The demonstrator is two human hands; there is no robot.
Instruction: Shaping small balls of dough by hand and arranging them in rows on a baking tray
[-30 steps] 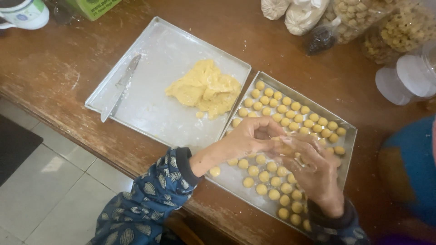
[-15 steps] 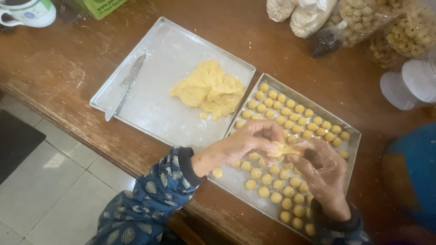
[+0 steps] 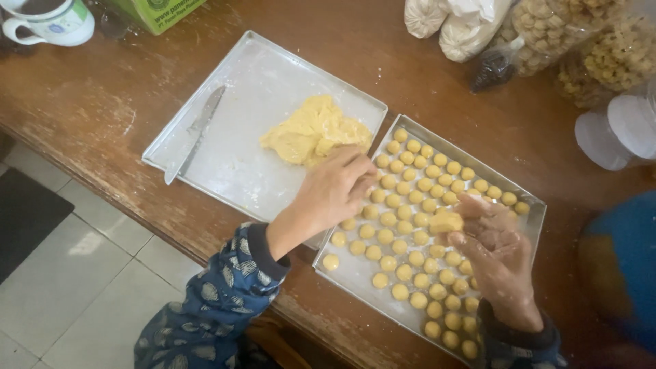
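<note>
Portioning and shaping, by the look of the head view, the only one here; near frame centre, left hand (image 3: 338, 188), knuckles up, fingers (image 3: 359, 179) curled down at the lower right edge of the dough mass (image 3: 311, 133); impossible to tell whether closed on a pinch of dough or only touching it, the tips being hidden under the hand.

Right of centre, right hand (image 3: 495, 253), palm up over the right tray (image 3: 355, 273); fingers closed lightly round a small lump (image 3: 445, 222) of the same yellow dough, held just above the rows of dough balls (image 3: 410, 198); rows running from the upper left corner of that tray down to the lower right, with bare metal at the lower left corner.

Dough mass lying on the right half of the floured left tray (image 3: 232, 164), the two trays edge to edge on the wooden bench (image 3: 102, 89); knife (image 3: 195, 133) flat on the left part of the floured tray, well apart from both hands.

Upper left of the frame: mug (image 3: 51, 24) and green box (image 3: 160, 8); upper right: bags (image 3: 444, 20) and jars (image 3: 615, 130) of small baked pieces.

As a judgement only: for the lump, rounding between the fingers and a free spot beside the nearest row, without nudging balls already set; for the left hand, a pinch matching the others in size.
</note>
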